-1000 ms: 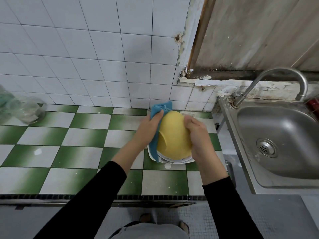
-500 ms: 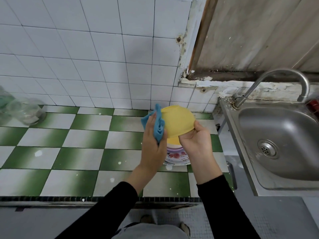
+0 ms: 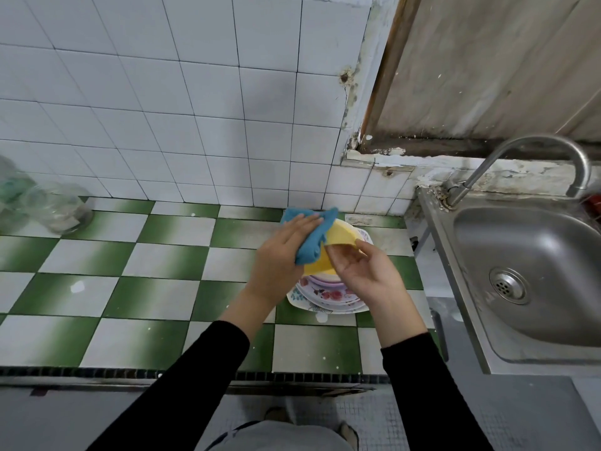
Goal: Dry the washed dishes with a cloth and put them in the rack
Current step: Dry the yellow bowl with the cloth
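A yellow bowl [image 3: 338, 237] is held tilted above a stack of flowered plates [image 3: 325, 296] on the green-and-white tiled counter [image 3: 156, 262]. My left hand [image 3: 281, 252] presses a blue cloth [image 3: 313, 236] against the bowl's left side, fingers lying fairly straight over the cloth. My right hand [image 3: 361, 271] holds the bowl at its near right rim with thumb and fingertips. Much of the bowl is hidden by the cloth and both hands. No rack is in view.
A steel sink [image 3: 533, 275] with a curved tap [image 3: 520, 164] lies to the right. Glass jars [image 3: 48, 206] stand at the counter's far left against the white tiled wall. The counter's front edge runs below my forearms.
The bowl has turned in my hands. My left hand with the cloth slid up and across its upper left side. My right hand shifted its grip to the near rim.
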Motion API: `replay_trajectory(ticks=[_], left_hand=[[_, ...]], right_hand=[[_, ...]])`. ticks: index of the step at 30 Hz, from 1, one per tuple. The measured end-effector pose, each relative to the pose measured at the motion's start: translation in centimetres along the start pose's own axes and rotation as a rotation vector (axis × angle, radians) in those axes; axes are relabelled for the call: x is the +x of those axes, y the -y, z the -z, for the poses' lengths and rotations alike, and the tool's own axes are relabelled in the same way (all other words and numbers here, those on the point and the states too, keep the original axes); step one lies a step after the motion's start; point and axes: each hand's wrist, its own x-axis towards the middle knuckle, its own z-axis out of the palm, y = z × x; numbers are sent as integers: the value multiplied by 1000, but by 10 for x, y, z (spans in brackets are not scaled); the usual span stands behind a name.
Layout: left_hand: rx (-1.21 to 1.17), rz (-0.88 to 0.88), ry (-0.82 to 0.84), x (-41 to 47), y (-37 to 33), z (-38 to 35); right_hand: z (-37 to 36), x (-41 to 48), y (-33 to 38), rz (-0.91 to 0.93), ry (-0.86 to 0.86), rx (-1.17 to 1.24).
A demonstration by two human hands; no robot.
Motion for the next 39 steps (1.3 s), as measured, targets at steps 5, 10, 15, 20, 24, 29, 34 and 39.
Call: replay_trajectory(ticks=[5, 10, 15, 20, 24, 29, 34, 39], left_hand=[[-284, 622, -249, 10, -9, 11], [-711, 1124, -331, 14, -18, 21], [-891, 1227, -269, 5, -19, 21], [-872, 1226, -232, 0, -19, 25], [-1009, 1281, -237, -1, -19, 32], [-903, 1185, -380, 6, -26, 39], [-652, 710, -243, 2, -55, 17], [-471, 651, 205, -7, -48, -25]], right_hand=[[26, -3, -9, 226, -168, -491], [41, 2, -26, 51, -4, -395], [43, 2, -42, -213, 218, -166], [40, 1, -46, -247, 296, -83], [43, 4, -44, -202, 338, -111], [48, 13, -42, -127, 288, -75], [34, 12, -61, -158, 301, -83], [27, 12, -72, -44, 300, -148]])
